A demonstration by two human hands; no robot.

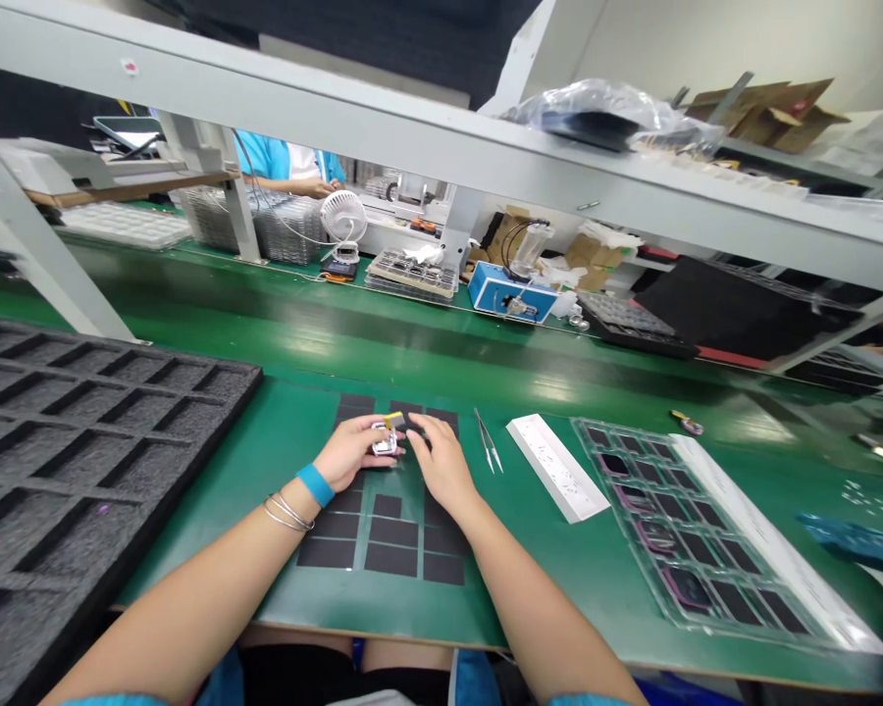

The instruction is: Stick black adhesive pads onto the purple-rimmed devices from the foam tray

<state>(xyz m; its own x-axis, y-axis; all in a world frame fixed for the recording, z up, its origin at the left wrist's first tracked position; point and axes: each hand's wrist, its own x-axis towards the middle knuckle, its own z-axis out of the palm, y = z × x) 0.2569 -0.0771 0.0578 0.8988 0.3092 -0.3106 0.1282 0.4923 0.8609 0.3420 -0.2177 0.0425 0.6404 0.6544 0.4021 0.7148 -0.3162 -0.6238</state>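
Note:
My left hand [344, 453] is closed round a small white-rimmed, watch-like housing [385, 441], pinched between thumb and fingers. A yellow-and-grey flap [394, 420] stands up from its far edge. Just to the right, my right hand [441, 465] has its thumb and fingers apart, close to the housing, with nothing visible in it. Below both hands, several black rectangular pieces [391, 532] lie in rows on the green tabletop [530, 588]. Metal tweezers [489, 443] rest right of my right hand, beside a long white box [555, 469] with small bits on it.
A grey foam tray [256, 377] with recesses fills the left. At right lies a clear plastic tray [706, 616] holding black and purple-edged pieces; a small yellow-tipped part [687, 423] lies behind it. Across the bench are a white fan [343, 217], a blue box [511, 294] and a person [284, 162].

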